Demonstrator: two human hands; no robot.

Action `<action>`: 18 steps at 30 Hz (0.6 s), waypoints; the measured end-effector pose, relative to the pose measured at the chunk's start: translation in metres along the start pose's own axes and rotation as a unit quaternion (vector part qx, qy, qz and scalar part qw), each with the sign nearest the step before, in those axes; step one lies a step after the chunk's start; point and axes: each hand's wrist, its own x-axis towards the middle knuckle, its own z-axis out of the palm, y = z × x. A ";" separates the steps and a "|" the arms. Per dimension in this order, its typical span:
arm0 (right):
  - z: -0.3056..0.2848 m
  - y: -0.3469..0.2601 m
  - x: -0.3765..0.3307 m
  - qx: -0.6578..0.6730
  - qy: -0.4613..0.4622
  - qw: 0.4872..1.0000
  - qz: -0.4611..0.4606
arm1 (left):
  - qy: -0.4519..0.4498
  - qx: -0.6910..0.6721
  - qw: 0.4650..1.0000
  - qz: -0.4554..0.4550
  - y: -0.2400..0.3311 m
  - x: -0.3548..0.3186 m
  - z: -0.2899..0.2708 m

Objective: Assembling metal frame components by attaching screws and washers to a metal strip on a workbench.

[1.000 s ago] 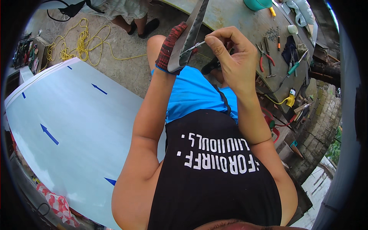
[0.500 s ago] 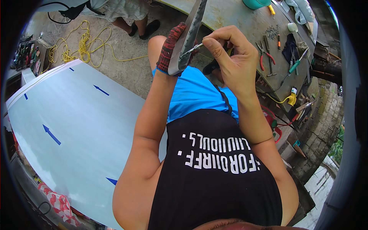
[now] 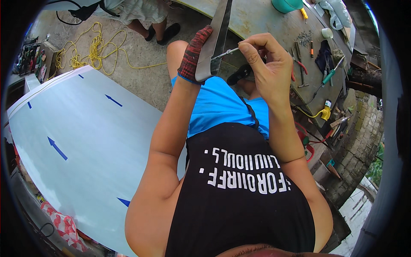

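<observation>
A long grey metal strip (image 3: 208,60) rises from my left hand (image 3: 195,53), folded back on itself at its lower end. That hand wears a red and black knit glove, and its fingers wrap the strip's left side. My bare right hand (image 3: 267,58) pinches a slim metal pin (image 3: 229,52) with a small collar along its length. The pin's far end reaches the inner face of the strip; whether it sits in a hole I cannot tell. My right thumb and forefinger hide its near end.
On the metal table (image 3: 252,25) at the right lie red-handled pliers (image 3: 302,66), a hammer (image 3: 301,64), a green-handled soldering iron (image 3: 329,76) and many small dark pieces. A pale blue sheet (image 3: 85,137) spans the left. Beyond it are yellow cord (image 3: 98,51) and another person's legs (image 3: 158,30).
The strip has turned slightly and shifted right with my left hand. My right hand has moved a little right and down, still pinching the pin.
</observation>
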 end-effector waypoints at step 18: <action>-0.009 0.009 -0.005 0.033 -0.007 0.999 -0.005 | 0.075 0.089 0.993 0.018 0.006 -0.006 0.022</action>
